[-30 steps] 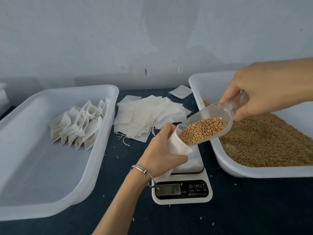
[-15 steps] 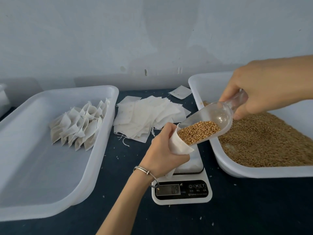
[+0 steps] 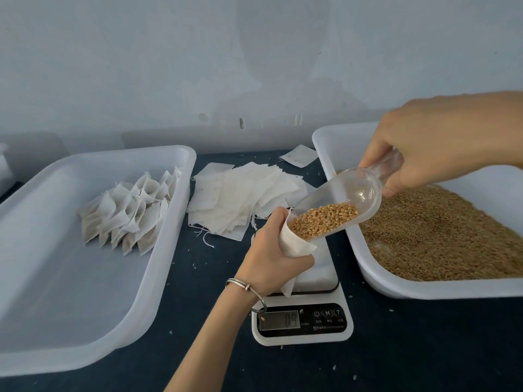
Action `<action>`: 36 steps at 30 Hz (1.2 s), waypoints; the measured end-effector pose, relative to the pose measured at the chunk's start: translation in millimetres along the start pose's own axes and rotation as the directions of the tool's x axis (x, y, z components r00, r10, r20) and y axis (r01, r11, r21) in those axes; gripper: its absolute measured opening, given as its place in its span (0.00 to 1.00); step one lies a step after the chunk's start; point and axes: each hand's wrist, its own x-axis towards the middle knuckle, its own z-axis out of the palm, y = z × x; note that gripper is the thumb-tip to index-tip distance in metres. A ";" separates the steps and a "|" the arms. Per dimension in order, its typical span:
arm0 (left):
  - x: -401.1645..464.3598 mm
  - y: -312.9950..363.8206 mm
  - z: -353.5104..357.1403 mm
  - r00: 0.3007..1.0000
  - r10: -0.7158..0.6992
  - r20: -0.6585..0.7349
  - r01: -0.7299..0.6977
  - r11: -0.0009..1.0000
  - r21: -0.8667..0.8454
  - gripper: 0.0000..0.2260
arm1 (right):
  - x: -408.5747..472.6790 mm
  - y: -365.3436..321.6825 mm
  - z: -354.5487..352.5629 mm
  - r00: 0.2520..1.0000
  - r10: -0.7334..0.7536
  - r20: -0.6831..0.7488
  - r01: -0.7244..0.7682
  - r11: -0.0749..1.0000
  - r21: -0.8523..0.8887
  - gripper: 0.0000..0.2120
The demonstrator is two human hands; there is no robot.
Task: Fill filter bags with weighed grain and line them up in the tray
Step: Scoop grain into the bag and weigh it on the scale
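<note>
Gripping white paper filter bag [image 3: 294, 244] in left hand [image 3: 271, 258] above white digital scale [image 3: 304, 318] | right hand [image 3: 433, 142] clamped on clear plastic scoop [image 3: 348, 199], golden grain [image 3: 322, 219] at bag's mouth | filled bags [image 3: 130, 213] lined in white plastic tray [image 3: 85, 306]

Left hand [image 3: 271, 250] and right hand [image 3: 435, 142] both curled, gripping.

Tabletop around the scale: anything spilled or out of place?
Yes. Loose grains lie scattered on the dark tabletop near the scale, outside both trays. One empty bag lies apart from the main stack, by the grain tray. Nothing looks damaged.
</note>
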 end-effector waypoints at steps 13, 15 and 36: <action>-0.2 -8.5 2.3 1.000 0.002 -0.018 -0.002 1.000 0.004 0.17 | -15.5 -18.0 -6.2 1.000 -0.001 0.021 0.000 1.000 0.029 0.18; -0.9 -8.3 2.3 1.000 0.002 -0.020 -0.002 1.000 -0.002 0.17 | -21.7 -25.2 -9.4 1.000 0.004 0.002 -0.005 0.999 0.037 0.12; -1.6 -10.8 2.5 0.999 0.003 -0.045 -0.003 1.000 0.003 0.15 | -40.2 -32.2 -13.3 0.999 0.009 0.041 -0.018 0.977 0.210 0.10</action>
